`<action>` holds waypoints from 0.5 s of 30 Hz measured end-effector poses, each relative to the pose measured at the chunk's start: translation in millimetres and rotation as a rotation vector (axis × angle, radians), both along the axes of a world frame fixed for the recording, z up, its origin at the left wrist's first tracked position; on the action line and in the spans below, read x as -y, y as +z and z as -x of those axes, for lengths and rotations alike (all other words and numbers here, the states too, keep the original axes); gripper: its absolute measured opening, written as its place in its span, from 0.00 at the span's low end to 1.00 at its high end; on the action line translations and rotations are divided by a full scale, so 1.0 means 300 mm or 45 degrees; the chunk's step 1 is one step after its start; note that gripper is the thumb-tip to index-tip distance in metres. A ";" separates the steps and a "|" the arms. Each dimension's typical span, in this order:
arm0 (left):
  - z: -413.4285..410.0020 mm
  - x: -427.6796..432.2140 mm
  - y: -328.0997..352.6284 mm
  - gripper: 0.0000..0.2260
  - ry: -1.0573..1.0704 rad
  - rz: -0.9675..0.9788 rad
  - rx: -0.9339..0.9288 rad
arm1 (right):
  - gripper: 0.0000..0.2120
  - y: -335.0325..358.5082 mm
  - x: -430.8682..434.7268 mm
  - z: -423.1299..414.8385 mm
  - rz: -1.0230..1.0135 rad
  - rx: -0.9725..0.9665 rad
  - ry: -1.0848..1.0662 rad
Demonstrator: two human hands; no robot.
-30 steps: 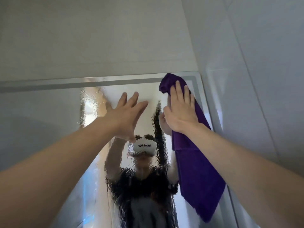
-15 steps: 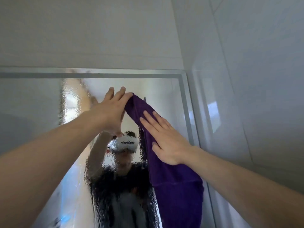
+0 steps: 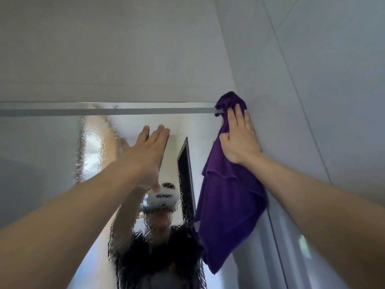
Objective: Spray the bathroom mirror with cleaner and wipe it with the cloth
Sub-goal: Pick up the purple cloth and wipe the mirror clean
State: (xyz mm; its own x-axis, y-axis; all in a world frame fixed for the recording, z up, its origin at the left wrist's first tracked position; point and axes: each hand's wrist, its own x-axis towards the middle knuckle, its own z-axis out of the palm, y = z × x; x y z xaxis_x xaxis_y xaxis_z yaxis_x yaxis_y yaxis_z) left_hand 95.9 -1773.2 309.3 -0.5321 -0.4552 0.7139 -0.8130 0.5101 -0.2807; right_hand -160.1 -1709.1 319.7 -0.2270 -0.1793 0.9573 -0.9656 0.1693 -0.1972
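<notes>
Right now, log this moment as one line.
stage: wiping | right hand: flat on purple cloth, mirror top-right corner | left hand: open, bare

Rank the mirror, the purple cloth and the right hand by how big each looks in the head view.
1. mirror, by far the largest
2. purple cloth
3. right hand, smallest, pressed flat on the cloth

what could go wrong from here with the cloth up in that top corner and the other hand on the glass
1. The right hand only presses the purple cloth flat with open fingers; most of it hangs loose below, so it could slip and drop.
2. The left hand appears to rest bare on the wet mirror, which may leave prints or slide.
3. Streaky liquid covers the lower glass, so the dangling cloth could smear it unevenly.
</notes>
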 end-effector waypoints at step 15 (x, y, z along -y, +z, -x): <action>-0.012 -0.010 -0.008 0.60 -0.033 0.000 -0.005 | 0.37 -0.127 0.113 -0.294 -0.223 -0.573 0.166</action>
